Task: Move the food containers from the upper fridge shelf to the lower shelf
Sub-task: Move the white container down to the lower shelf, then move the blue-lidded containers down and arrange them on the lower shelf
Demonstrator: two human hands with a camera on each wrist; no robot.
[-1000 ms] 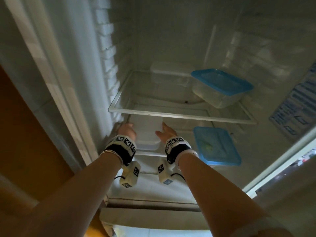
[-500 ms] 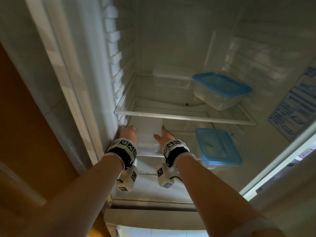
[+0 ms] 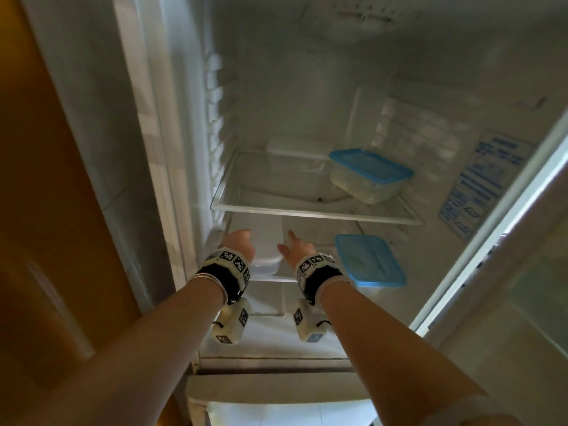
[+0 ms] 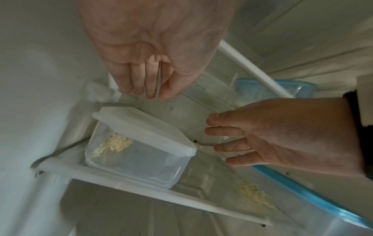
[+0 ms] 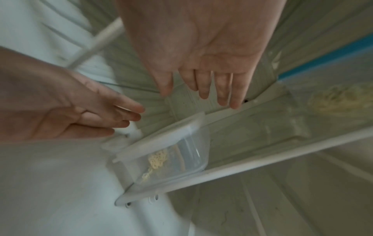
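Note:
A clear container with a white lid (image 3: 261,238) and noodles inside stands at the left of the lower shelf (image 3: 276,279). My left hand (image 3: 238,244) and right hand (image 3: 293,245) hover on either side of it, fingers straight, touching nothing. In the wrist views the left hand (image 4: 149,94) and right hand (image 5: 203,89) sit above this container (image 4: 139,143) (image 5: 171,151) with a gap. A blue-lidded container (image 3: 367,261) rests at the lower shelf's right. On the upper glass shelf (image 3: 307,212) stand another blue-lidded container (image 3: 368,170) and a white-lidded one (image 3: 295,150) at the back.
The ribbed left wall of the fridge (image 3: 215,124) is close to my left hand. A blue-printed label (image 3: 479,186) is on the right wall. The fridge door (image 3: 76,179) stands open at the left. Bare glass lies between the two lower-shelf containers.
Both hands have drawn back a little from the sides of the white-lidded container on the lower shelf. The head view has tilted upward.

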